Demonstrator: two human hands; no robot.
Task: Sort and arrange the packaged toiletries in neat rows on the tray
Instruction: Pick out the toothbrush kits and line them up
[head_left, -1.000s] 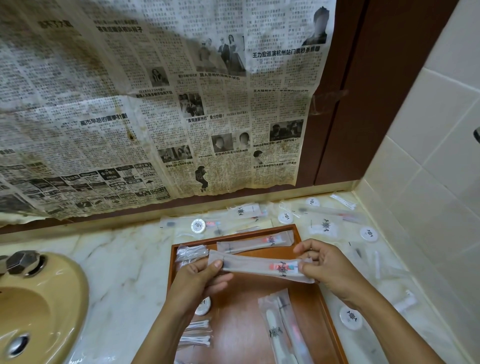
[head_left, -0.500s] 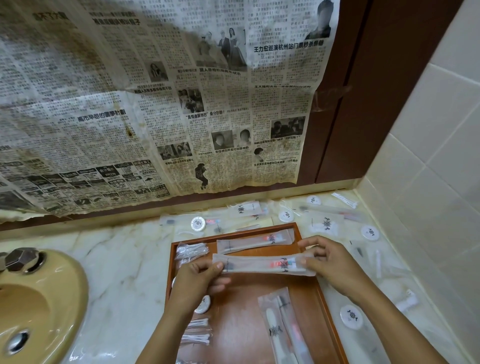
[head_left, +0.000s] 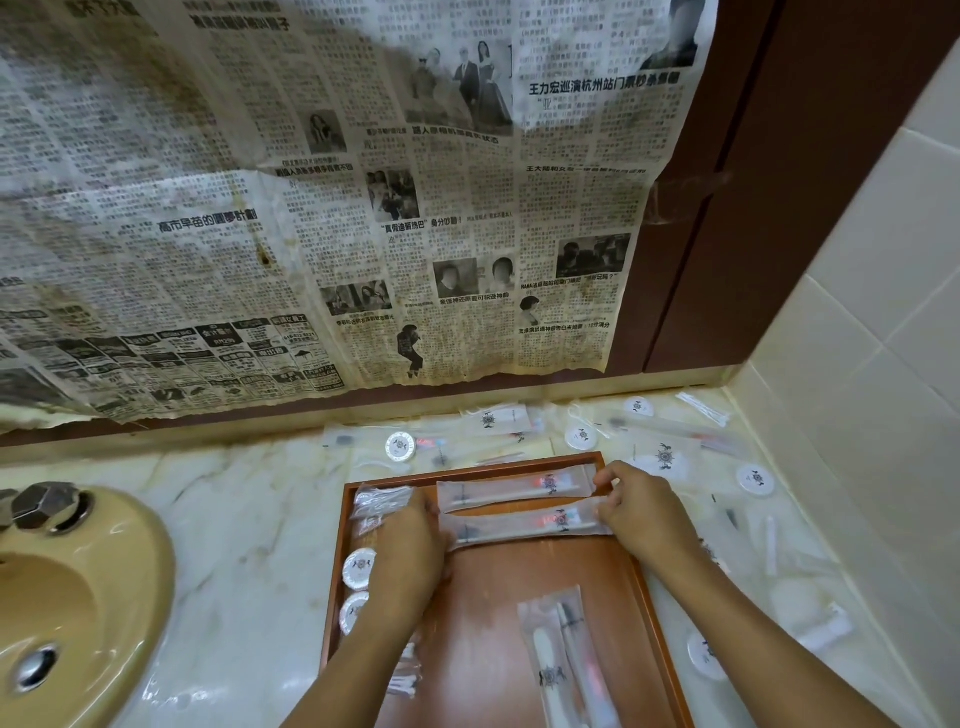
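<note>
A brown wooden tray (head_left: 519, 582) lies on the marble counter. One long clear toothbrush packet (head_left: 514, 486) lies crosswise along its far edge. A second toothbrush packet (head_left: 524, 525) lies just in front of it, parallel. My left hand (head_left: 410, 551) covers and holds this packet's left end, and my right hand (head_left: 644, 514) pinches its right end. A third packet (head_left: 563, 660) lies lengthwise near the tray's front. Two round white containers (head_left: 358, 566) and small clear packets (head_left: 379, 501) line the tray's left side.
Loose packets (head_left: 665, 457) and round white containers (head_left: 400, 446) are scattered on the counter behind and to the right of the tray. A beige sink (head_left: 78, 597) sits at left. A newspaper (head_left: 311, 208) hangs on the back wall, and a tiled wall (head_left: 857, 364) stands at right.
Both hands have lowered the toothbrush packet from above the tray down onto it, in front of the first packet. The view has tilted down slightly.
</note>
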